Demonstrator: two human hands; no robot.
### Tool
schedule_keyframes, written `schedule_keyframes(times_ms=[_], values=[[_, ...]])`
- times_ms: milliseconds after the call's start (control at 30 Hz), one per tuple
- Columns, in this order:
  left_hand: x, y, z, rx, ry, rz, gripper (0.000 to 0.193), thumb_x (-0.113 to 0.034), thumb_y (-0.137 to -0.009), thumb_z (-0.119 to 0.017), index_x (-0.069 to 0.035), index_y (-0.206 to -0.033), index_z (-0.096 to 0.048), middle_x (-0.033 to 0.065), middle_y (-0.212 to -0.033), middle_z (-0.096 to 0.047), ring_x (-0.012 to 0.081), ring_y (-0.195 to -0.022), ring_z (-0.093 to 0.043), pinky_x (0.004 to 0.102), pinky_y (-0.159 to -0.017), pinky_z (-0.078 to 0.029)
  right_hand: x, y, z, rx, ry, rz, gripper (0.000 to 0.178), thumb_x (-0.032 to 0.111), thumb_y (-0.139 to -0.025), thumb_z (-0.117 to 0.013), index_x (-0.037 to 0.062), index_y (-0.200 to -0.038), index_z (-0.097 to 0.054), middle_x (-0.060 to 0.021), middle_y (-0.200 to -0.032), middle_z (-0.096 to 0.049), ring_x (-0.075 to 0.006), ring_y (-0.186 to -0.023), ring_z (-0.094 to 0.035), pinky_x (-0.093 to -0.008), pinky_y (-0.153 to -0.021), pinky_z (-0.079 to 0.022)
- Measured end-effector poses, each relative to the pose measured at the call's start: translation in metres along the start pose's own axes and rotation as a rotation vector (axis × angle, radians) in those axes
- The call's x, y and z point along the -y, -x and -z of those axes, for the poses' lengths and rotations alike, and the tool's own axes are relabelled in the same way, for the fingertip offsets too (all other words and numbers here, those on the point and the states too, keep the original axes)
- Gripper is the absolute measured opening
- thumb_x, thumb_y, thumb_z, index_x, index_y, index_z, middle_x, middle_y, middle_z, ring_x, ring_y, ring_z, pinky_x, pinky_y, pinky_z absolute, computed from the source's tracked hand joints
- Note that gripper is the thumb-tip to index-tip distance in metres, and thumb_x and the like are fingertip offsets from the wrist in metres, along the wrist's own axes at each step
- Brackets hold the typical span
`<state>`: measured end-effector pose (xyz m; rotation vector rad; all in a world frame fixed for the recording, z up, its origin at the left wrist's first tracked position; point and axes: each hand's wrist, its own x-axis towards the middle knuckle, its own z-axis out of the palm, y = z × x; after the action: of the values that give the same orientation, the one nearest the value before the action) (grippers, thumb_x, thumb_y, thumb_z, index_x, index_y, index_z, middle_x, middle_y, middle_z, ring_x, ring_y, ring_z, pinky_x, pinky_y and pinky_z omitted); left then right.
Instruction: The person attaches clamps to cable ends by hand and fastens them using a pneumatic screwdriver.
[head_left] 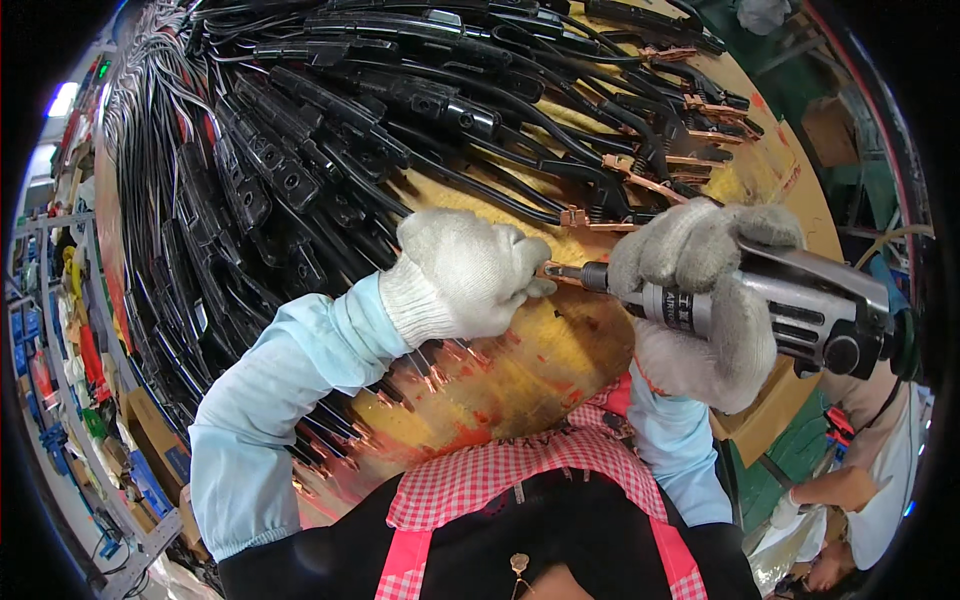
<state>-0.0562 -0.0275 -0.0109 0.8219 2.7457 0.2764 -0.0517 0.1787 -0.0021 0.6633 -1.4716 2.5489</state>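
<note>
My left hand (460, 275), in a white knit glove, is closed with its fingertips around a small copper-coloured metal piece (556, 270). In my right hand (705, 290), also gloved, I grip a silver and black air-powered tool (805, 305). The tool's dark tip meets the copper piece at my left fingertips. Just beyond my hands lie black cables with copper jaw clamps (635, 178) at their ends. What else the left fingers hold is hidden.
A large bundle of cables with black plastic casings (265, 160) covers the left and far side of the worn yellowish table (530, 370). Cut cable ends with bare copper (435, 370) lie near my left forearm. Loaded shelves (70, 350) stand left; another person (870, 490) works at lower right.
</note>
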Motion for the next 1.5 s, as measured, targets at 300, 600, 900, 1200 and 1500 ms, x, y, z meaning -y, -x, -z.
schedule_keyframes(times_ms=[300,600,900,1200,1500], values=[[-0.004,-0.005,0.005,0.012,-0.01,0.0,0.028,-0.044,-0.082,-0.068,-0.022,-0.099,-0.071,0.0022,-0.075,-0.07,0.0265,-0.065,-0.069,0.0408,-0.049,-0.049,-0.014,0.015,0.045,-0.179,-0.136,-0.183,0.043,0.019,-0.087,-0.061,0.0023,-0.125,-0.05,-0.0077,-0.079,-0.051,-0.0236,-0.066,-0.052,-0.0394,-0.055,-0.047],[-0.002,0.001,-0.003,-0.008,0.084,0.041,0.025,-0.039,-0.085,-0.064,-0.015,-0.091,-0.068,0.0082,-0.077,-0.069,0.0326,-0.07,-0.069,0.048,-0.056,-0.051,0.015,0.014,-0.012,0.102,0.084,-0.05,0.031,0.011,-0.087,-0.062,0.0016,-0.115,-0.054,-0.0093,-0.079,-0.056,-0.0223,-0.065,-0.056,-0.037,-0.056,-0.048],[-0.003,0.001,-0.01,-0.119,0.039,0.022,0.022,-0.036,-0.082,-0.066,-0.017,-0.093,-0.07,0.0069,-0.074,-0.069,0.0315,-0.069,-0.069,0.047,-0.056,-0.051,-0.003,0.004,-0.006,0.005,0.086,-0.058,0.024,0.007,-0.087,-0.065,0.0011,-0.11,-0.061,-0.0086,-0.082,-0.062,-0.0196,-0.066,-0.061,-0.0331,-0.059,-0.052],[-0.005,0.006,-0.027,-0.41,-0.023,0.043,0.021,-0.037,-0.086,-0.068,-0.019,-0.093,-0.073,0.0076,-0.077,-0.069,0.0328,-0.069,-0.067,0.0452,-0.062,-0.052,0.043,0.036,0.059,-0.455,-0.1,-0.258,0.016,0.004,-0.088,-0.068,0.0006,-0.104,-0.067,-0.008,-0.086,-0.069,-0.0168,-0.067,-0.067,-0.0291,-0.062,-0.055],[0.007,-0.06,0.021,-0.765,0.534,-0.001,0.026,-0.016,-0.1,-0.06,0.005,-0.115,-0.065,0.0121,-0.105,-0.071,0.0163,-0.095,-0.065,0.0276,-0.084,-0.051,0.07,0.185,0.227,-1.119,1.207,-0.943,0.06,0.045,-0.08,-0.073,0.0045,-0.122,-0.062,-0.0149,-0.1,-0.07,-0.0254,-0.085,-0.069,-0.0367,-0.078,-0.052]])
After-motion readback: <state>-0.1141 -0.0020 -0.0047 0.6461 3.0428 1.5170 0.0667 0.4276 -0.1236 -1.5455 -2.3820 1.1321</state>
